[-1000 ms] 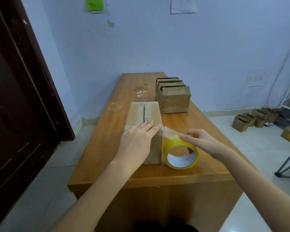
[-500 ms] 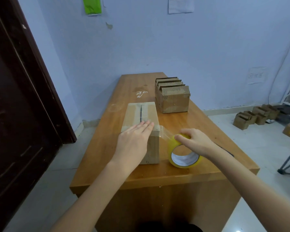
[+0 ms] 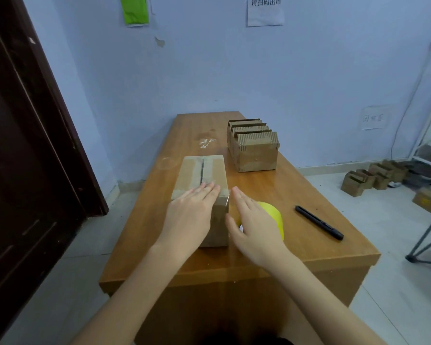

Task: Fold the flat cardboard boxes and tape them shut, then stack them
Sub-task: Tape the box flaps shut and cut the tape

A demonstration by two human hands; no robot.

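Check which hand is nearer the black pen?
Right. The right hand rests over the tape roll, just left of the pen; the left hand lies flat on the box, farther away.

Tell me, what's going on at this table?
A person is taping a cardboard box shut on a wooden table. The left hand presses flat on the box's near end. The right hand, fingers straight, rests over a yellow tape roll beside the box. A black marker lies to the right, and a bundle of cardboard pieces sits farther back.
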